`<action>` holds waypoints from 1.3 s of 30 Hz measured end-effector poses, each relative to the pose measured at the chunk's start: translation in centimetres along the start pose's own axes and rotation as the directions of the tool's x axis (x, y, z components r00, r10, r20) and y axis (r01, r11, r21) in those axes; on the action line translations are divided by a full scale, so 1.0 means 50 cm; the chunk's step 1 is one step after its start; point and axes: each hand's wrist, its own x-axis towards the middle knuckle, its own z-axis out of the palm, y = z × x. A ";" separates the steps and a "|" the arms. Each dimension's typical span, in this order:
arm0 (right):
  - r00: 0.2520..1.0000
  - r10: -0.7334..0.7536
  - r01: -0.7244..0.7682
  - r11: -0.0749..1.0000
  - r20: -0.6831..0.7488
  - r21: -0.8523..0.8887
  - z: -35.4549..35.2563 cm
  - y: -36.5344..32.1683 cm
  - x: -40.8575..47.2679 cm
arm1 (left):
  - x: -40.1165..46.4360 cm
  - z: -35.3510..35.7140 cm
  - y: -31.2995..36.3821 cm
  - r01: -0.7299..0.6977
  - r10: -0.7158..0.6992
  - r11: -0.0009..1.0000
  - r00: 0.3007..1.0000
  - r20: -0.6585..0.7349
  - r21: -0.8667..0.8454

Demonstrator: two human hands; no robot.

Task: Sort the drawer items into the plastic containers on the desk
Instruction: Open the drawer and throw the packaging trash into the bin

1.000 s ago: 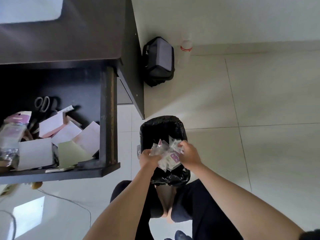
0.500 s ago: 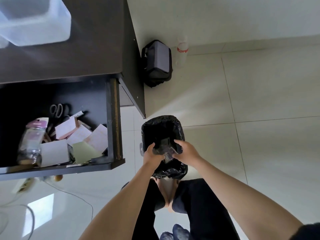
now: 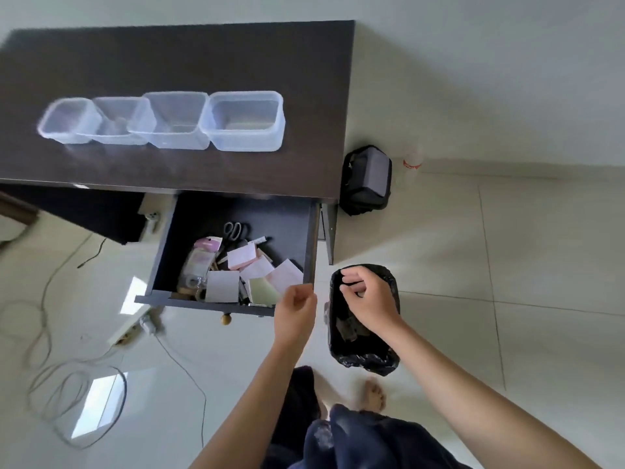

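The open dark drawer (image 3: 189,245) holds scissors (image 3: 232,230), a black marker (image 3: 260,239), pink and white note pads (image 3: 241,258), a green pad (image 3: 262,290) and a clear packet with a pink header (image 3: 199,262). Several clear plastic containers (image 3: 245,121) stand in a row on the dark desk (image 3: 176,55). My left hand (image 3: 296,304) hovers at the drawer's front right corner, fingers loosely curled and holding nothing. My right hand (image 3: 367,297) is over the black-lined bin (image 3: 365,357), fingers apart and empty.
A black bag (image 3: 367,179) and a plastic bottle (image 3: 412,162) sit on the floor by the wall. Cables (image 3: 67,384) and a power strip (image 3: 132,331) lie on the tiles at left. My legs and a bare foot (image 3: 373,396) are below the bin.
The clear wrappers both hands held over the bin are gone from them. Both hands have come away empty, the left toward the drawer. The view has lifted to show the desk and containers.
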 end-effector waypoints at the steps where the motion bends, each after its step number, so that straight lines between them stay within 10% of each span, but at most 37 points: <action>1: 1.000 -0.019 0.019 1.000 0.004 0.004 0.020 -0.022 0.003 | 0.009 -0.032 0.004 -0.017 0.017 1.000 0.999 -0.042 -0.003; 8: 0.991 -0.061 0.070 0.995 0.118 -0.073 0.207 -0.141 0.057 | 0.166 -0.265 -0.001 -0.038 0.056 0.994 0.980 -0.189 0.098; 18: 0.957 0.148 -0.093 0.972 0.250 -0.217 0.507 -0.208 0.179 | 0.446 -0.469 -0.055 -0.046 -0.037 0.803 0.991 0.127 0.594; 39: 0.897 0.377 -0.389 0.921 -0.232 -0.009 0.514 -0.188 0.249 | 0.494 -0.483 -0.122 -0.089 -0.090 0.870 0.939 0.333 0.486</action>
